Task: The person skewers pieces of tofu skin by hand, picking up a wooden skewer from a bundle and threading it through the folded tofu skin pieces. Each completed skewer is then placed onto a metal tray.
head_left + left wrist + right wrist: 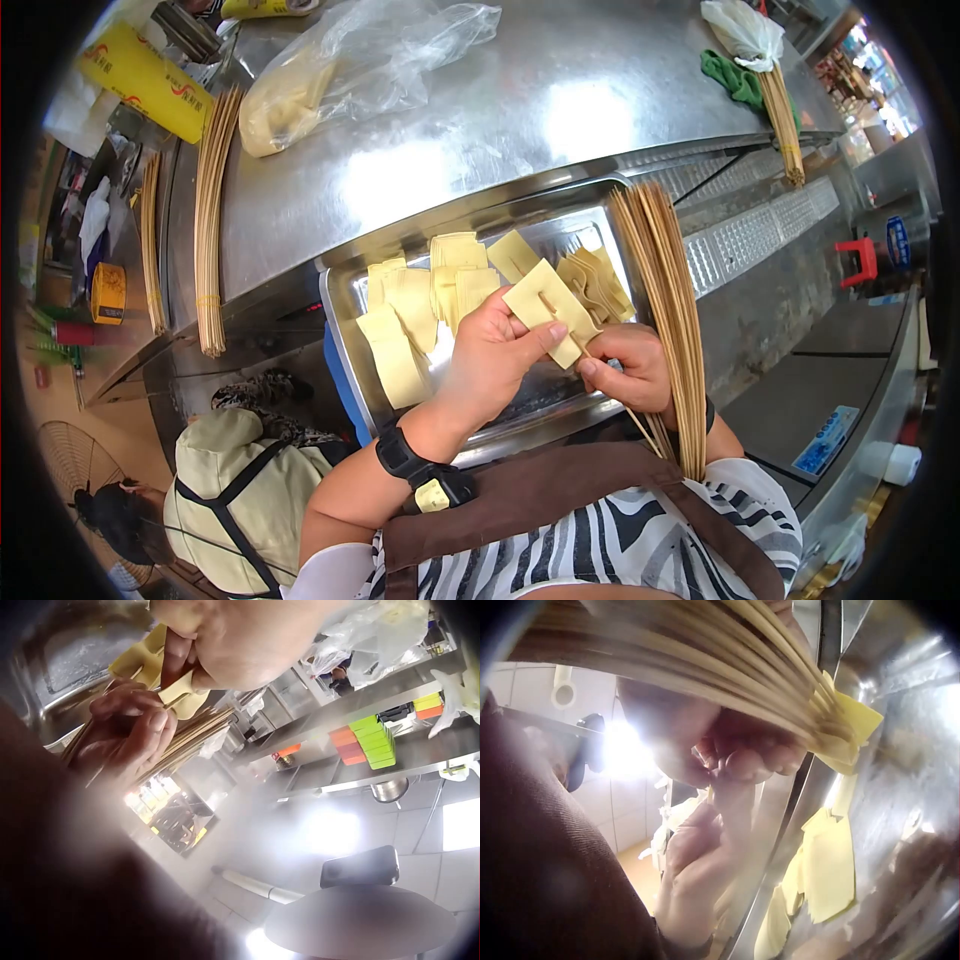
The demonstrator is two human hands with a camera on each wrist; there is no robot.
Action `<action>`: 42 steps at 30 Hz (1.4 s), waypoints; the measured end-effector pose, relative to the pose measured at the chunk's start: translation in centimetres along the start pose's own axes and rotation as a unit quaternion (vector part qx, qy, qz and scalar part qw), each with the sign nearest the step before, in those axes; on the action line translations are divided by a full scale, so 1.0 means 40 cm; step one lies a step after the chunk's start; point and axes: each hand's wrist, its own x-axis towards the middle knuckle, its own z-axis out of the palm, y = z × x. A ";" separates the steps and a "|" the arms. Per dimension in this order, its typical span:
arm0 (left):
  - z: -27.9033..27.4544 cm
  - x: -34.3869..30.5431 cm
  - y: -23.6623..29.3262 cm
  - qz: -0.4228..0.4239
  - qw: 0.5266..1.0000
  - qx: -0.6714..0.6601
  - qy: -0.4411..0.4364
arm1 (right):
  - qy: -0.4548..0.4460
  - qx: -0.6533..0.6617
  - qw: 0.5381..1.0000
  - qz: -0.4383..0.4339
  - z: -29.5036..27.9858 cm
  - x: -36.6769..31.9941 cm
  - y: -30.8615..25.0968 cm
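My left hand (490, 360) pinches a pale yellow tofu sheet (548, 305), thumb on top and fingers beneath. A thin bamboo skewer (547, 301) shows through a slit in the sheet. My right hand (637, 368) grips the skewer just below the sheet's lower edge, fingers curled. Beside that hand a thick bundle of skewers (665, 300) runs down across the right wrist; it also crosses the top of the right wrist view. Below both hands, a steel tray (345, 345) holds stacked tofu sheets (408, 300) on its left and wavy, folded tofu (597, 285) on its right.
Behind the tray stretches a steel counter (480, 110) with a plastic bag of tofu (300, 95). Another skewer bundle (212, 230) lies at left, and a bagged bundle (780, 110) at far right. A person in a light top (225, 480) is at lower left.
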 end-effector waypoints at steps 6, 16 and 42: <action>-0.021 0.022 -0.009 -0.033 0.997 -0.056 -0.035 | 0.090 -0.024 0.994 -0.056 0.002 0.006 -0.022; -0.016 0.086 -0.049 -0.059 0.998 0.023 -0.015 | -0.016 -0.015 0.962 -0.270 -0.026 0.034 -0.033; 0.014 0.050 0.108 0.049 0.987 0.123 -0.096 | 0.032 0.202 0.969 0.136 -0.028 -0.032 -0.014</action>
